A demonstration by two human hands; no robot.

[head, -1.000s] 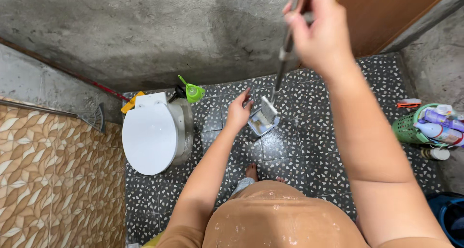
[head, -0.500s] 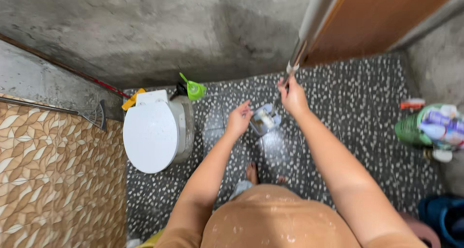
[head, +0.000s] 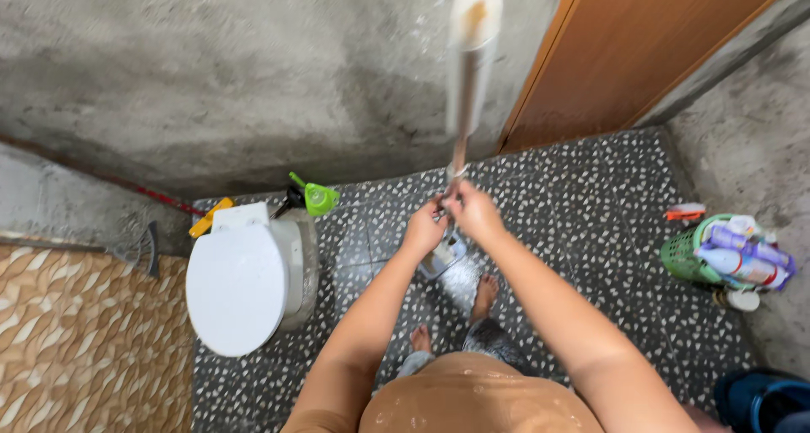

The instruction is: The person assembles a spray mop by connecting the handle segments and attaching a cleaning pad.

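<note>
Head view: both hands meet low on mop pole point(head: 460, 146), just above mop head point(head: 443, 254), which rests on wet speckled floor point(head: 591, 231) before bare feet. Left hand point(head: 424, 228) curled, fingertips at joint; right hand point(head: 475, 212) closed round pole's lower end. Exact pinch blurred. Pole rises upright toward camera. Good practice, judged: keep pole vertical, steady head against floor, firm footing on wet tiles. Toilet point(head: 240, 281) just left; green basket point(head: 696, 256) well apart at right.

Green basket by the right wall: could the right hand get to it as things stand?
Probably not directly. The right hand grips the mop pole together with the left hand, and the green basket sits well off to the side across bare floor; nothing blocks the way.
</note>
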